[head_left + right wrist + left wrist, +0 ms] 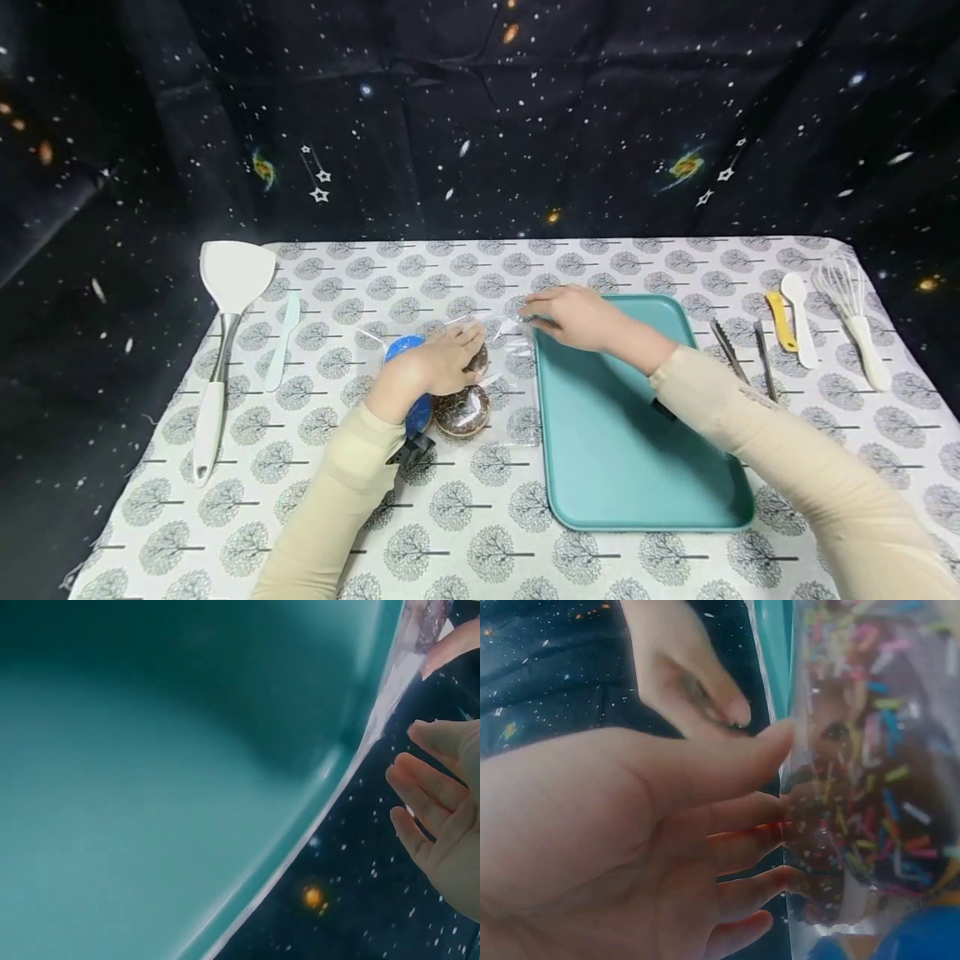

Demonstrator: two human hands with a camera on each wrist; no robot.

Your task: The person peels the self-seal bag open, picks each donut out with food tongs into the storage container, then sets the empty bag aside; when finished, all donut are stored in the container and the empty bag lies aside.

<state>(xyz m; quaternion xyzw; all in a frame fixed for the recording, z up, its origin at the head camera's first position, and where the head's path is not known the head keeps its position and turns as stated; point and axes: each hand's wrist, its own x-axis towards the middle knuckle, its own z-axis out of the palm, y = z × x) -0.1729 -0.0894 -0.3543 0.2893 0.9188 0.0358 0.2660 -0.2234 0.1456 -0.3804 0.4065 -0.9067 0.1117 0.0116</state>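
A clear plastic bag (517, 421) lies flat in the middle of the table, left of a teal tray (637, 467). Inside it are chocolate doughnuts with coloured sprinkles (462, 412) and blue round pieces (405, 347) on its left side. My left hand (442, 362) rests over the bag, its fingers extended against the plastic, covering part of the contents. In the left wrist view the sprinkled doughnut (885, 787) shows close beside those fingertips. My right hand (572, 318) hovers at the tray's far left corner, near the bag's far right corner, thumb and fingers apart.
Left of the bag lie a white-handled turner (238, 279) and a pale plastic knife (283, 342). Right of the tray are black tongs (763, 362), a yellow tool (782, 321), a white spoon (799, 321) and a whisk (855, 321). A dark starry cloth (480, 125) hangs behind.
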